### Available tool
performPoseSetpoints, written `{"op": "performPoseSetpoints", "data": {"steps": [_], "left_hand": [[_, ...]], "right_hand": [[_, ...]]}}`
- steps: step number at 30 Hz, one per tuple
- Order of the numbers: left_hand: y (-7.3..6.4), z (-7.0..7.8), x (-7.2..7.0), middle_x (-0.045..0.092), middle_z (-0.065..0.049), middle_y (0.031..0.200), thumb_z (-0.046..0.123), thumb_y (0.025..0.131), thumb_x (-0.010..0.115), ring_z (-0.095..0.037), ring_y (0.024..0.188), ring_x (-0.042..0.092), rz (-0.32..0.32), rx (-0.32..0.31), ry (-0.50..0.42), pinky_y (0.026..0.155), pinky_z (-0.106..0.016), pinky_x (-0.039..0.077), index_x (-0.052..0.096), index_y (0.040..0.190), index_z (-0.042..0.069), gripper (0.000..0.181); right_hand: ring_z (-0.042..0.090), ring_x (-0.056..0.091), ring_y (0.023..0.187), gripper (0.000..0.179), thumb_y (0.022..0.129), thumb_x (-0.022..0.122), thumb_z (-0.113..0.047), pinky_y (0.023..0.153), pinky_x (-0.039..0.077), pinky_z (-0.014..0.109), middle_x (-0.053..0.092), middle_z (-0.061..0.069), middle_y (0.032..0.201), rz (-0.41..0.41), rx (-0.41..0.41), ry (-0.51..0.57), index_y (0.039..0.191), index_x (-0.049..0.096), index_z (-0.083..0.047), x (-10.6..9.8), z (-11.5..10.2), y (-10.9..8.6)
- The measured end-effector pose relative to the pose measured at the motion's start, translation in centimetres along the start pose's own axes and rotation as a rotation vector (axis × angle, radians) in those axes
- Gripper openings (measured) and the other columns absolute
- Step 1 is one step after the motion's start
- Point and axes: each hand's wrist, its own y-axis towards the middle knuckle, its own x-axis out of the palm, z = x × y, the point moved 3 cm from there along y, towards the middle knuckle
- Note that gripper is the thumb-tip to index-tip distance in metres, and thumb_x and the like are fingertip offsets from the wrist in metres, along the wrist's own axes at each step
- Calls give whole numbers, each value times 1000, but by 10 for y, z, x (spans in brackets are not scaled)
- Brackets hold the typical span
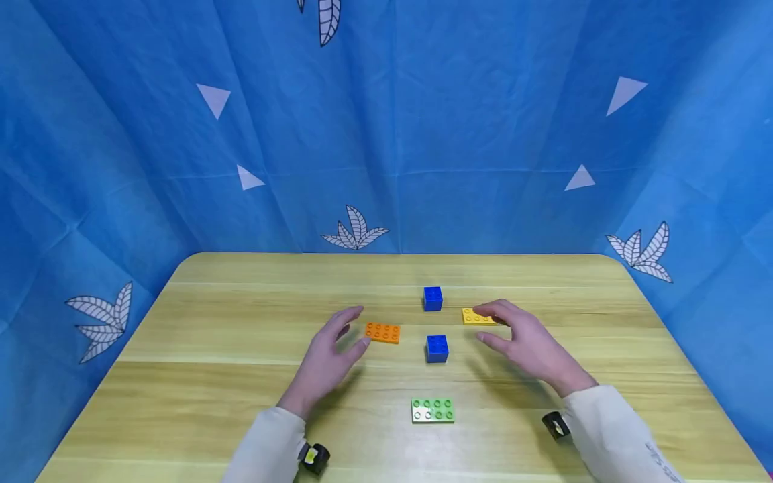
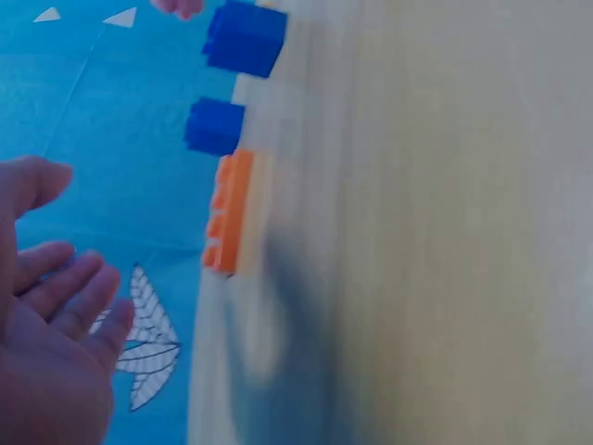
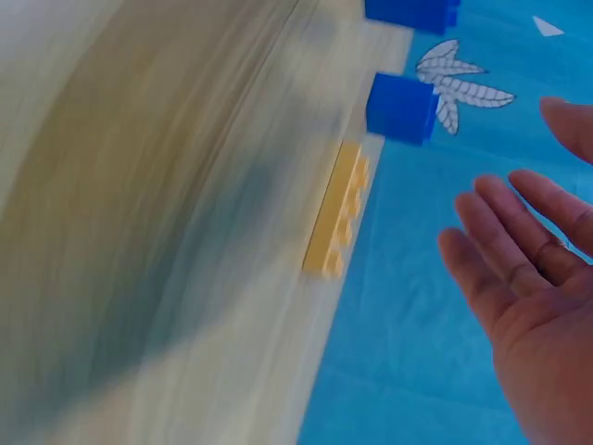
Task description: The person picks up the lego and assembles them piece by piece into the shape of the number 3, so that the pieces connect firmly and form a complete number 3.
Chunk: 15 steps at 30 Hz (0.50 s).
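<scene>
Gripping nothing, the left hand (image 1: 326,362) hovers near an orange eight-stud brick (image 1: 383,333), right hand (image 1: 534,345) near a yellow brick (image 1: 474,316); sleeve lettering (image 1: 662,463) is unclear.

Grey lettering stands on the right sleeve (image 1: 616,429), at the near right, printed in a slanting line along the pale cloth. Its opening part seems to read "ets"; the rest is too small and blurred to make out. The black wristband (image 1: 317,460) at the near left bears a yellow patch, its marking unreadable.
</scene>
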Motion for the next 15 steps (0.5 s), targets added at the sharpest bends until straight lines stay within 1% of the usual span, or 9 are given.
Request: {"op": "performPoseSetpoints", "data": {"steps": [2, 4, 6, 8, 10, 12, 15], "left_hand": [[0, 0, 4, 49, -6, 142, 11, 92, 70, -27, 130, 45, -13, 8, -83, 109, -40, 36, 51, 139, 5, 51], [0, 0, 8, 51, -9, 137, 7, 91, 71, -27, 128, 47, -25, 7, -156, 108, -38, 37, 55, 134, 2, 46], [-1, 0, 10, 53, -10, 133, 3, 89, 71, -29, 126, 50, -37, -9, -227, 105, -38, 40, 57, 130, 0, 43], [-2, 0, 12, 54, -11, 131, 2, 89, 72, -30, 124, 51, -53, -22, -269, 103, -37, 42, 59, 127, 0, 41], [-3, 1, 15, 56, -11, 128, 3, 88, 72, -30, 122, 53, -78, -26, -279, 102, -37, 43, 60, 125, 1, 39], [-3, 2, 19, 57, -11, 125, 5, 89, 73, -27, 120, 54, -114, -18, -265, 102, -35, 44, 61, 123, 1, 37], [-3, 5, 27, 59, -12, 121, 11, 89, 74, -21, 115, 55, -176, 1, -233, 102, -32, 44, 62, 121, 3, 35]], "right_hand": [[34, 56, 117, 37, 92, 70, -12, 99, 44, 50, 60, 9, 125, 4, -23, 92, 127, 61, -4, 2, -2, 2], [31, 57, 116, 34, 91, 70, -9, 100, 45, 46, 61, 10, 122, 0, -44, 177, 124, 62, -4, 4, -4, 4], [28, 58, 116, 32, 91, 71, -9, 99, 46, 42, 61, 10, 122, -12, -45, 259, 122, 63, -5, 7, -6, 6], [29, 58, 116, 31, 90, 71, -8, 98, 47, 39, 60, 11, 123, -21, -37, 338, 120, 63, -5, 10, -8, 6], [32, 58, 116, 31, 90, 71, -7, 97, 48, 36, 60, 12, 123, -27, -19, 407, 120, 63, -3, 12, -9, 6], [35, 57, 117, 32, 90, 71, -7, 95, 49, 33, 60, 14, 122, -31, 7, 464, 120, 63, -1, 14, -9, 6], [40, 55, 118, 34, 91, 71, -8, 95, 49, 32, 58, 17, 123, -49, 20, 507, 122, 60, 3, 18, -7, 6]]}}
